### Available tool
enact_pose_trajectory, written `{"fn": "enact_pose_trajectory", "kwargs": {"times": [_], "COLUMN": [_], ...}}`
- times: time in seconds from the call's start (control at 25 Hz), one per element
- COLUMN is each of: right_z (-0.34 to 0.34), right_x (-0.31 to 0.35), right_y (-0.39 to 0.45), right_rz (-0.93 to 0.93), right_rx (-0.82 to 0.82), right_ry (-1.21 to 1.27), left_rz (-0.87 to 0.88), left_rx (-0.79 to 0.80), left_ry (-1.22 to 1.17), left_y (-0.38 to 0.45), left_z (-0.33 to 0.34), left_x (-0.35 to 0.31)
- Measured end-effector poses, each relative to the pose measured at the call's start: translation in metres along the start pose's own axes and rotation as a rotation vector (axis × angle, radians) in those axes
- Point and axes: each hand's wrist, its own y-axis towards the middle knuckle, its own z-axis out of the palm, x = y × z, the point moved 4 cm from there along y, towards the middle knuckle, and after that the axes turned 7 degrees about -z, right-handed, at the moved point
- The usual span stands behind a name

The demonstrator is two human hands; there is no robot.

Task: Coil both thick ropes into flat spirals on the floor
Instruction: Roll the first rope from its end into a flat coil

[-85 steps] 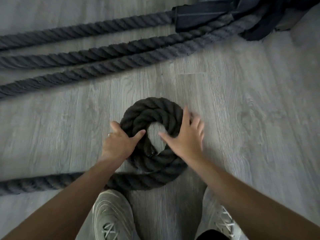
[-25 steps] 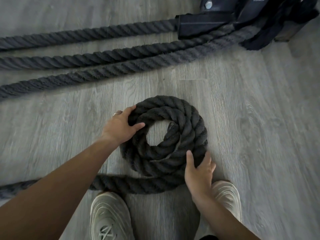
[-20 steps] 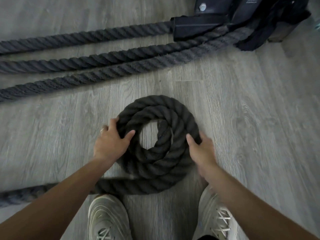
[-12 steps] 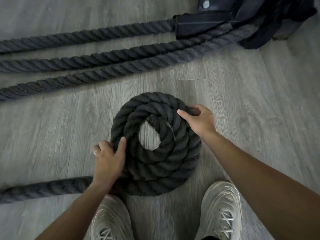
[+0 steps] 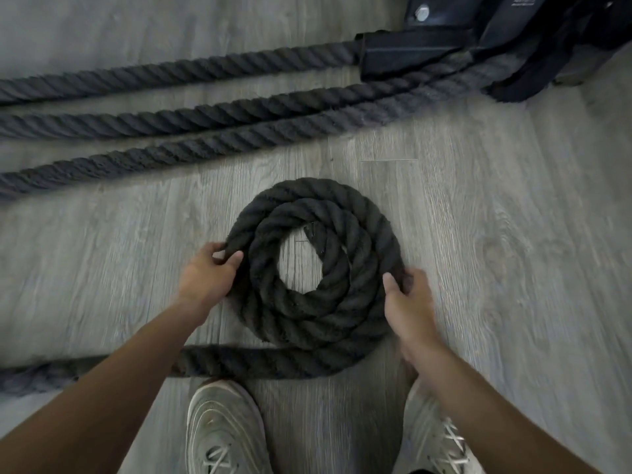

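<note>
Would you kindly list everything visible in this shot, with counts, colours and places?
Thick twisted rope spiral: one, dark grey, floor centre, loose tail running left.
Straight thick rope lengths: three, dark grey, side by side across the top.
Metal anchor bracket with bolt: one, black, top right.
Fabric rope sleeve: one, black, at the anchor.
Wood-plank floor: one, grey, underneath all.
Sneakers: two, off-white, bottom edge.
Left hand: one, gripping the spiral's left outer turn.
Right hand: one, on the spiral's right edge.
</note>
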Motion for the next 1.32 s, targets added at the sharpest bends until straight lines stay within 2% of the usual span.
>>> {"fn": "enact_pose_trajectory", "kwargs": {"times": [0.12,0.32,0.4,0.48,0.6,0.76,0.84,0.96,1.08,1.2,1.32], "right_z": [0.006,0.005,0.005,-0.003,-0.012,-0.008,-0.01,-0.016,-0.021,-0.013,-0.011], "right_x": [0.041,0.083,0.066,0.041,0.004,-0.014,-0.003,0.034,0.07,0.065,0.032], "right_y": [0.05,0.091,0.069,0.03,-0.026,-0.029,-0.003,0.052,0.09,0.083,0.041], "right_rz": [-0.151,-0.192,-0.176,-0.106,0.005,-0.013,-0.046,-0.188,-0.194,-0.168,-0.12], "right_rx": [0.083,0.045,0.004,-0.031,-0.058,0.02,0.06,0.059,0.05,0.06,-0.012], "right_ry": [-0.014,-0.124,-0.141,-0.131,-0.084,-0.057,-0.011,-0.16,-0.156,-0.179,-0.123], "left_rz": [-0.144,-0.311,-0.275,-0.195,-0.045,0.062,0.045,-0.041,-0.126,-0.123,-0.125], "left_rx": [0.054,0.214,0.251,0.181,0.046,0.045,0.039,0.15,0.149,0.228,0.116], "left_ry": [-0.072,-0.112,0.017,0.122,0.065,0.024,0.074,0.051,0.099,0.117,0.033], "left_y": [-0.027,-0.057,-0.051,-0.034,-0.006,0.005,0.007,0.017,-0.04,-0.054,-0.017], "left_z": [-0.001,0.025,0.017,-0.002,-0.022,-0.008,-0.006,0.0,0.015,0.026,0.001], "left_x": [0.024,0.047,0.035,0.013,-0.017,-0.023,-0.009,0.032,0.044,0.046,0.019]}}
